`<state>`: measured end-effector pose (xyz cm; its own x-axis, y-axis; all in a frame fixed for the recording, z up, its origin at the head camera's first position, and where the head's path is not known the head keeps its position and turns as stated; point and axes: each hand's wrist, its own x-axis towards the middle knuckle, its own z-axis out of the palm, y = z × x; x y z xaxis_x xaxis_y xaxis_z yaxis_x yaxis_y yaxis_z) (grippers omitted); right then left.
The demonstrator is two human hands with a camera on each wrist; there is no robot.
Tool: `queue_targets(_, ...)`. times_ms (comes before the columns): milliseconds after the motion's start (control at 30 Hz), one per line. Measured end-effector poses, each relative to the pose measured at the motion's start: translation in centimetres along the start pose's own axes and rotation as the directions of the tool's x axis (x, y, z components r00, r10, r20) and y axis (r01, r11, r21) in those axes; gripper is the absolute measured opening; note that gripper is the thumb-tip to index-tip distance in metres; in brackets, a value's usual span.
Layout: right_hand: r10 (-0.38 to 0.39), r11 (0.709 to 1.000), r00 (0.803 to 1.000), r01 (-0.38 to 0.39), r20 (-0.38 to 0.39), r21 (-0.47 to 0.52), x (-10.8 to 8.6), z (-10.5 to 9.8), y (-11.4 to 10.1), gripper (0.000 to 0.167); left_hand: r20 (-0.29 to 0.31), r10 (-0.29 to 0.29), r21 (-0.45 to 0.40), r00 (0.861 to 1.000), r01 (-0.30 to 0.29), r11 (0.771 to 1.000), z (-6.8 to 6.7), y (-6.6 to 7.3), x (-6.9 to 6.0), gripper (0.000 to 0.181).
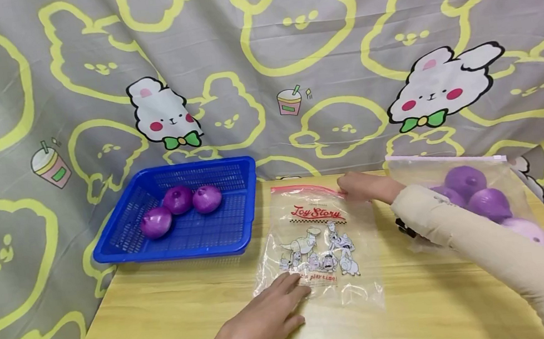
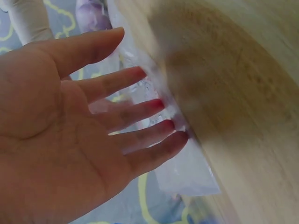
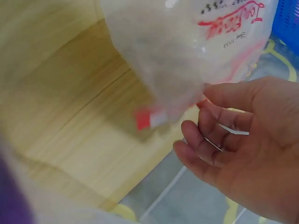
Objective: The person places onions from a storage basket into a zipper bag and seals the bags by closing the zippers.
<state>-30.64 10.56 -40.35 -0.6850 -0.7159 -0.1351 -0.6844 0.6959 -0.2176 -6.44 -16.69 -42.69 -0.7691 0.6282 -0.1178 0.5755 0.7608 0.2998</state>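
A clear zip bag (image 1: 317, 298) with Toy Story print and a red zip strip (image 1: 286, 188) lies flat on the table. My left hand (image 1: 264, 318) rests with spread, nearly straight fingers at its lower left edge; the left wrist view shows the palm and fingers (image 2: 93, 126) beside the clear film (image 2: 187, 172). At the bag's top right corner, my right hand (image 1: 367, 186) pinches the edge. In the right wrist view that hand (image 3: 252, 135) has thumb and forefinger on the film, near a red zip end (image 3: 143, 119), other fingers curled loosely.
A blue basket (image 1: 220, 242) at the left holds three purple onions (image 1: 177, 200). On the right, under and beyond my right forearm, lies a second zip bag (image 1: 403, 174) with several purple onions (image 1: 489, 204). A patterned cloth (image 1: 218, 47) hangs behind the wooden table (image 1: 143, 318).
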Motion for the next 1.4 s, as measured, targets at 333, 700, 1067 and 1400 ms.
queue_targets(333,0.03,0.945,0.999,-0.016,-0.037,0.328,-4.8,-1.8,1.4,0.008,-0.04,0.025,-0.055,0.999,-0.028,0.998,-0.4,-1.1,1.4,0.049)
queue_targets(700,0.288,0.769,0.879,0.026,-0.381,0.639,-11.4,-6.5,-2.9,0.014,-0.192,-0.067,-0.012,0.979,0.066,0.998,-3.5,0.3,3.6,0.046)
queue_targets(1067,-0.244,0.953,0.52,0.284,-0.818,-0.103,-16.1,-6.7,-14.3,0.019,-0.489,-0.098,-0.761,0.866,-0.37,0.533,-10.4,4.6,5.5,0.036)
queue_targets(1400,-0.12,0.958,0.767,0.256,-0.63,0.129,-17.6,-4.5,-18.5,0.028,-0.55,-0.164,-0.79,0.819,-0.445,0.422,-9.4,5.9,5.2,0.029)
